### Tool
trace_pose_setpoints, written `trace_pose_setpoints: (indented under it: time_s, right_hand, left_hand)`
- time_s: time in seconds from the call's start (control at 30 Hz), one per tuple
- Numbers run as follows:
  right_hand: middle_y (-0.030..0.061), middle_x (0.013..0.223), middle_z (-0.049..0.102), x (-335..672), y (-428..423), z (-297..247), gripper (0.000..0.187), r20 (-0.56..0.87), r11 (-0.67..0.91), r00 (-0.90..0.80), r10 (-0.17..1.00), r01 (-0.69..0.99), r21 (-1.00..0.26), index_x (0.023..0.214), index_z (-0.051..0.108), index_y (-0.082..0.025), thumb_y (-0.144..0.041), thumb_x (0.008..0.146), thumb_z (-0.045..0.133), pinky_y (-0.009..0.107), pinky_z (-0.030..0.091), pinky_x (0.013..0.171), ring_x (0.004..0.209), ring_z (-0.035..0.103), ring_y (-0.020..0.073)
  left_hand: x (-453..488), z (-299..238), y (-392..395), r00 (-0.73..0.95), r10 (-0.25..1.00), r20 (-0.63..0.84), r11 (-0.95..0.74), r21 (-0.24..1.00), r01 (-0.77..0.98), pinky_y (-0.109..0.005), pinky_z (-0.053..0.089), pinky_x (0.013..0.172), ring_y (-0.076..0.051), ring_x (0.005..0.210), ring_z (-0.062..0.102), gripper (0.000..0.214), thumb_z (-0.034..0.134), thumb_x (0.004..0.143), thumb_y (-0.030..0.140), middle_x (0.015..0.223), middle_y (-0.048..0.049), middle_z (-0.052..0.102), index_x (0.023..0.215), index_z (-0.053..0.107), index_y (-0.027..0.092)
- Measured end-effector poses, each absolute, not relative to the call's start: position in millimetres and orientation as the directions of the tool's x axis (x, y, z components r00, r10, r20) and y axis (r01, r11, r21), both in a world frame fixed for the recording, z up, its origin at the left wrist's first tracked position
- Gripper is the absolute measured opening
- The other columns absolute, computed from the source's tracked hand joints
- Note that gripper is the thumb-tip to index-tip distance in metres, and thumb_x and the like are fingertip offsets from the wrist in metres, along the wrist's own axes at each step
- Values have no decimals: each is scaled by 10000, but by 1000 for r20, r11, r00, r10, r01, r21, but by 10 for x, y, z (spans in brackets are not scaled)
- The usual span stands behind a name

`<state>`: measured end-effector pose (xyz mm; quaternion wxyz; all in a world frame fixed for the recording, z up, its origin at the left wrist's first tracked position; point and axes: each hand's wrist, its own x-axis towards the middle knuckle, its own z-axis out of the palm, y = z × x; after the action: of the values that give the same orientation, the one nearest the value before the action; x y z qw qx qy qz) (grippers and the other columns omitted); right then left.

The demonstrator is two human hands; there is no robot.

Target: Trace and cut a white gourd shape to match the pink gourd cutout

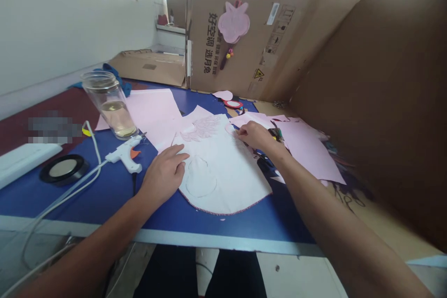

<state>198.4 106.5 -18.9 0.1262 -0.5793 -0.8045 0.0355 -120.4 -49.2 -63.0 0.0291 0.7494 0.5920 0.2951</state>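
Note:
A white sheet (230,181) with a reddish curved edge lies on the blue table in front of me. Feathery wing shapes in pink (201,129) are marked on its upper part, and a faint rounded outline (201,177) sits below them. My left hand (166,170) rests over the sheet's left side with its fingers apart. At the upper right of the sheet, my right hand (254,134) has its fingers pinched together beside a small pink rounded shape (229,128). Whatever the pinch holds is hidden or too small to make out.
To the left are a white glue gun (126,153), a black tape roll (64,168) and a glass jar (113,107) of pale liquid. Pink sheets (307,144) lie on both sides. Cardboard walls (258,32) stand behind and to the right.

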Motion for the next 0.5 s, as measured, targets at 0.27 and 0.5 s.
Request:
trace_pose_setpoints:
  time_s: [0.27, 0.5]
  right_hand:
    - [114, 1134, 775, 2030, 1041, -125, 157, 161, 182, -153, 975, 966, -184, 969, 800, -216, -290, 929, 667, 294, 478, 764, 943, 697, 227]
    - [216, 1020, 794, 2209, 1291, -44, 461, 54, -112, 120, 991, 984, -138, 1030, 799, -142, -551, 850, 689, 404, 513, 767, 962, 738, 359]
  left_hand:
    - [-1196, -618, -504, 134, 906, 401, -305, 400, 864, -551, 520, 1190, -320, 1401, 623, 410, 471, 962, 199, 1494, -92, 682, 1187, 813, 226]
    - [-1197, -609, -507, 124, 912, 392, -295, 415, 861, -534, 522, 1192, -317, 1400, 624, 385, 496, 951, 187, 1490, -80, 686, 1153, 821, 229]
